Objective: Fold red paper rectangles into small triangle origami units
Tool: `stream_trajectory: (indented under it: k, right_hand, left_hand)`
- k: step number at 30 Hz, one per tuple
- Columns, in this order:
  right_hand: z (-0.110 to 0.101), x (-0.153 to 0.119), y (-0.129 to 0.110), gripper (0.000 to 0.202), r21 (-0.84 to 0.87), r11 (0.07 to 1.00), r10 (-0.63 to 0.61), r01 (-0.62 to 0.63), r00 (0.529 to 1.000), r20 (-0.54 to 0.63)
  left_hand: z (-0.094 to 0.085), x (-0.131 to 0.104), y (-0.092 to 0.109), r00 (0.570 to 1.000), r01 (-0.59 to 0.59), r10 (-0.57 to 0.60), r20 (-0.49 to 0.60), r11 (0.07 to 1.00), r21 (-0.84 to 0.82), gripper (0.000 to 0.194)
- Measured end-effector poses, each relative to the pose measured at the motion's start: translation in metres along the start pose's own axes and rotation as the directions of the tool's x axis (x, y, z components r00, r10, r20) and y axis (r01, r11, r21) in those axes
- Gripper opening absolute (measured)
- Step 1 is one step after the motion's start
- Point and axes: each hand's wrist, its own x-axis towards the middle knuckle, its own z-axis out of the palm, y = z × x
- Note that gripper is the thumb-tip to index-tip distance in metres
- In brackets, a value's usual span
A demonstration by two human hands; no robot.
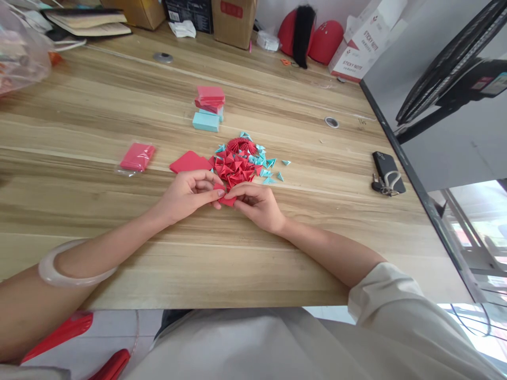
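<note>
A small red paper piece (228,201) is pinched between both hands, low in the middle of the desk. My left hand (193,194) closes on its left side, my right hand (258,205) on its right. Just beyond the fingers lies a pile of folded red triangles (236,168), with light-blue triangles (266,163) around its far and right sides. A ring of red folded pieces (241,144) tops the pile's far edge. Flat red paper sheets (189,161) lie just beyond my left hand.
Red and blue paper packs (206,121) are stacked farther back. A wrapped red pack (137,157) lies left. A black phone (386,168) with keys sits right. Boxes (233,24) line the back; a black fan (447,68) stands at right.
</note>
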Motion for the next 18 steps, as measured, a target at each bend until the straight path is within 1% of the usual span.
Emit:
stream_trajectory:
  k: [4, 10, 15, 18]
  right_hand:
    - [-0.0006, 0.0013, -0.0018, 0.014, 0.003, 1.0, 0.015, -0.015, 1.0, 0.014]
    - [-0.0011, 0.0026, -0.0062, 0.013, -0.035, 0.999, -0.02, 0.021, 1.0, 0.017]
    - [-0.001, 0.003, -0.0087, 0.008, -0.058, 0.998, 0.024, -0.023, 0.999, 0.021]
    - [-0.001, 0.0035, -0.0096, 0.007, -0.045, 0.998, 0.035, -0.034, 0.999, 0.023]
  left_hand:
    - [0.0005, -0.0002, 0.0002, 1.0, 0.003, -0.003, -0.002, 1.0, -0.027, 0.027]
    - [0.0002, -0.0006, 0.0002, 1.0, -0.014, 0.015, 0.025, 1.0, -0.026, 0.029]
    - [0.0001, -0.0012, -0.0021, 0.999, -0.024, 0.024, 0.021, 1.0, 0.009, 0.032]
    - [0.0, -0.0018, -0.0035, 0.999, -0.045, 0.044, 0.018, 0.997, 0.065, 0.032]
